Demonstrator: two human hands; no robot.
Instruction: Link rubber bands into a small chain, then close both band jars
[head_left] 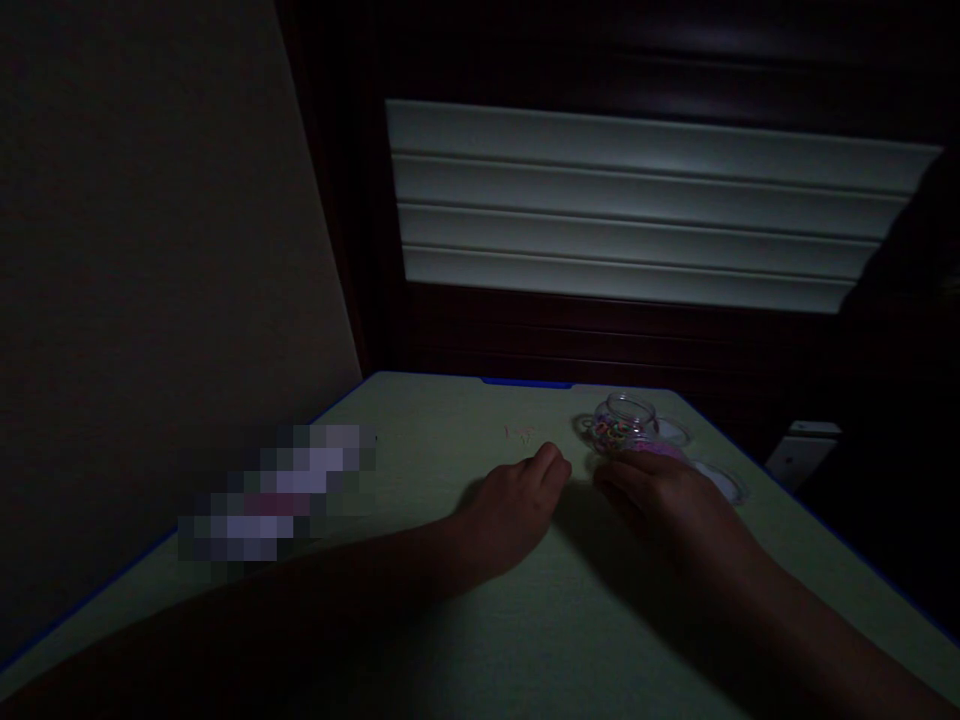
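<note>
My left hand (521,505) is over the middle of the table, its fingers closed in a pinch; anything in them is too dark and small to make out. My right hand (679,510) hovers just to its right, fingers curled together, and their tips' contents are hidden. Behind the right hand stands an open clear jar (621,432) with small multi-coloured pieces in it. Pink-purple contents (658,450) of what looks like a second clear container show just above my right knuckles, partly covered. A few tiny thin pale pieces (519,434) lie beyond my left hand.
Two round clear lids, a far one (673,432) and a nearer one (721,483), lie right of the jars. A blurred-out pale item (292,490) rests at the table's left. The pale green table (420,420) has a blue edge. Beyond its right edge is a white box (802,455).
</note>
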